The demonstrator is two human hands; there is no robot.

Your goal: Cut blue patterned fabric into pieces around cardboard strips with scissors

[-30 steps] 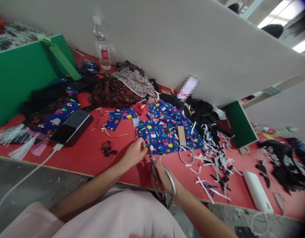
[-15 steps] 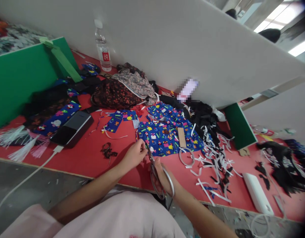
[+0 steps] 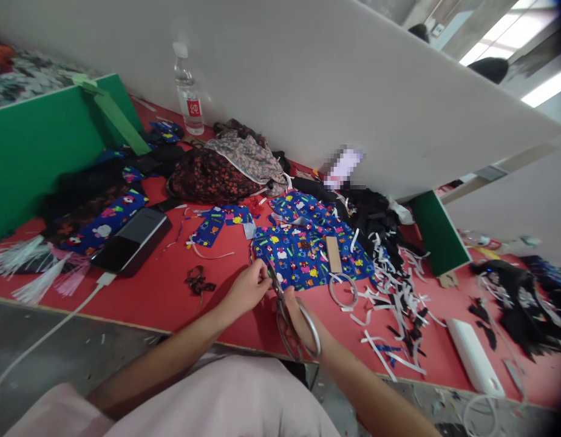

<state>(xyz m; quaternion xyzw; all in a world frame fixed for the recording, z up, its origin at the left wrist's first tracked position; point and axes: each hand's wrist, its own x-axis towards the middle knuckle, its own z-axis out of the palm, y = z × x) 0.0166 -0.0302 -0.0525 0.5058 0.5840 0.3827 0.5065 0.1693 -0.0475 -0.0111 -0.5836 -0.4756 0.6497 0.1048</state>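
My right hand point(image 3: 293, 320) is closed through the loops of a pair of metal scissors point(image 3: 289, 309). The blades point up and left at the near corner of a blue cartoon-print cloth point(image 3: 303, 252) spread on the red table point(image 3: 171, 291). My left hand point(image 3: 248, 286) pinches the cloth's near edge right beside the blades. A small tan card point(image 3: 333, 254) lies on the cloth, and a white ring of tape point(image 3: 343, 291) sits just right of it.
A phone on a dark box point(image 3: 130, 241) with a white cable lies at the left. Behind are floral cloths point(image 3: 226, 167), a water bottle point(image 3: 187, 91), a green board point(image 3: 39, 145) and a white wall panel. Black and white scraps point(image 3: 394, 273) litter the right; a white power bank point(image 3: 474, 357) is near the edge.
Both hands stay at the cloth's near corner with the scissors. The view has shifted slightly; nothing else has moved.
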